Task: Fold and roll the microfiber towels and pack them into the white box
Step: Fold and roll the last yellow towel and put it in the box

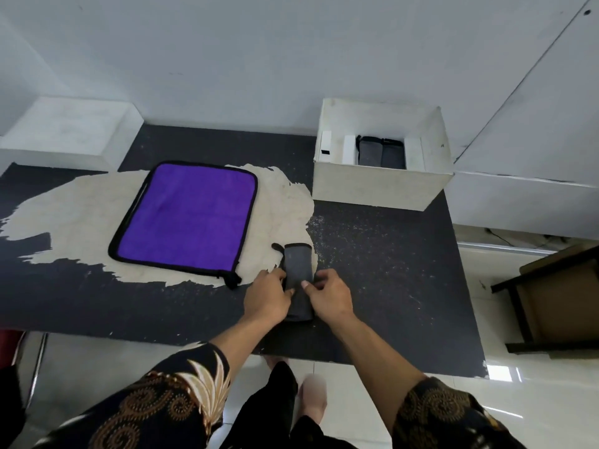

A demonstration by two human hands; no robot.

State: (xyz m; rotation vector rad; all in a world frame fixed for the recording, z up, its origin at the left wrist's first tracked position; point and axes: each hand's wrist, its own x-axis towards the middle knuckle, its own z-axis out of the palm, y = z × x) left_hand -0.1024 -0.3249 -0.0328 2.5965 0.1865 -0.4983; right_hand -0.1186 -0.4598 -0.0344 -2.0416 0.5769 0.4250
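A grey microfiber towel [297, 264], folded into a narrow strip, lies on the black table [389, 270] near its front edge. My left hand [266, 294] grips the strip's left side and my right hand [329, 294] grips its right side, thumbs pinching on top; the near end looks partly rolled under my hands. A purple towel with black trim [186, 218] lies flat to the left. The white box [382, 186] stands at the back right with two rolled grey towels [381, 153] inside.
A worn beige patch [74, 215] covers the table's left half. A white block [64, 134] sits at the back left by the wall. A dark wooden stand [557, 296] is on the floor to the right. A foot [312, 396] shows below the table edge.
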